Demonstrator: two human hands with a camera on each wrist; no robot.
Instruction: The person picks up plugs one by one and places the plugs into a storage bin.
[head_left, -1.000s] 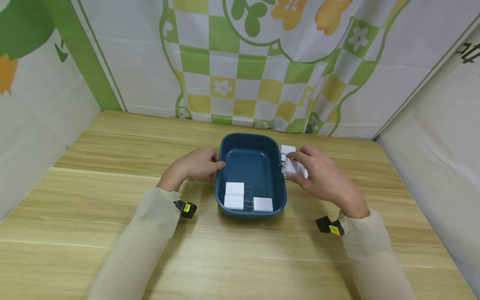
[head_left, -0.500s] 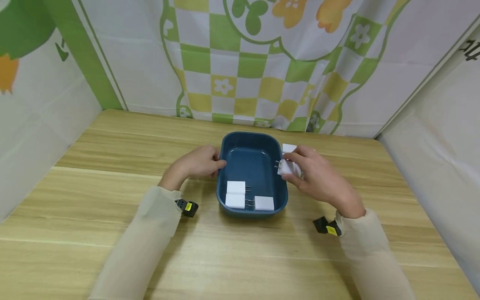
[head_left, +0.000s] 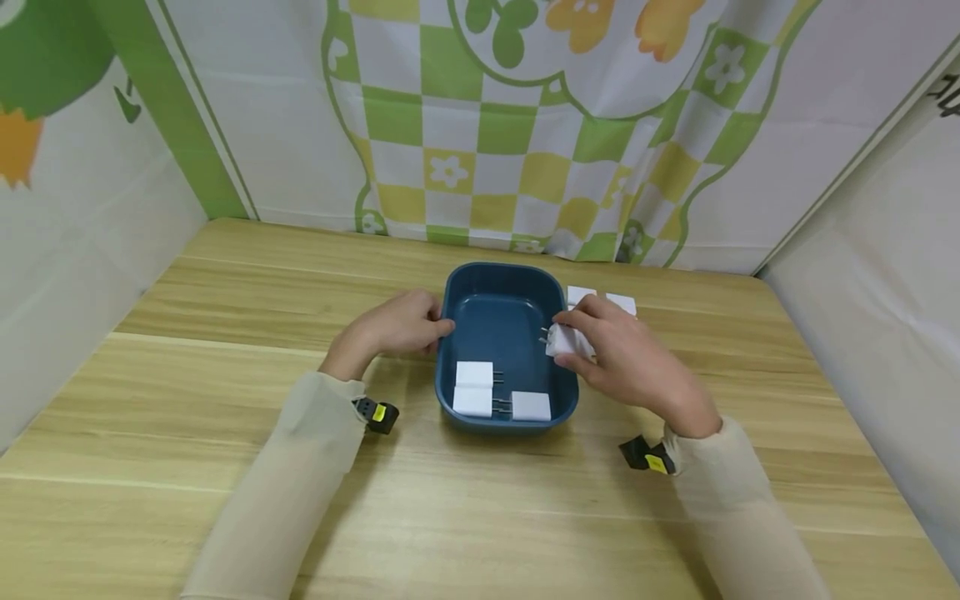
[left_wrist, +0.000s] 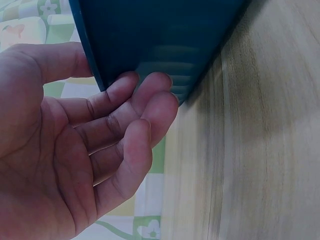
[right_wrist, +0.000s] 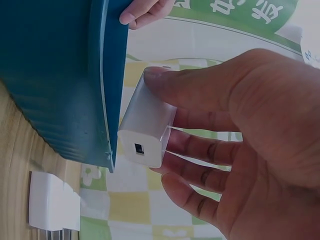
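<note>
A dark blue plastic bin (head_left: 495, 327) stands on the wooden table. My left hand (head_left: 401, 323) grips its left rim, thumb over the edge and curled fingers (left_wrist: 150, 102) against the outer wall. My right hand (head_left: 630, 358) pinches a white USB charger (head_left: 566, 340) between thumb and fingers at the bin's right rim. Its prongs point left, over the inside of the bin; the USB port (right_wrist: 139, 148) shows in the right wrist view. Inside the bin, near the front, lie three white chargers: two stacked at left (head_left: 474, 374), another at right (head_left: 531, 406).
To the right of the bin, behind my right hand, more white chargers (head_left: 621, 304) lie on the table, partly hidden. They also show in the right wrist view as white blocks (right_wrist: 47, 200). A patterned curtain (head_left: 480, 167) hangs along the table's back edge.
The right hand has lifted the charger from the table and carried it left over the bin's right rim. A charger behind that hand has come into view. The left hand keeps its grip.
</note>
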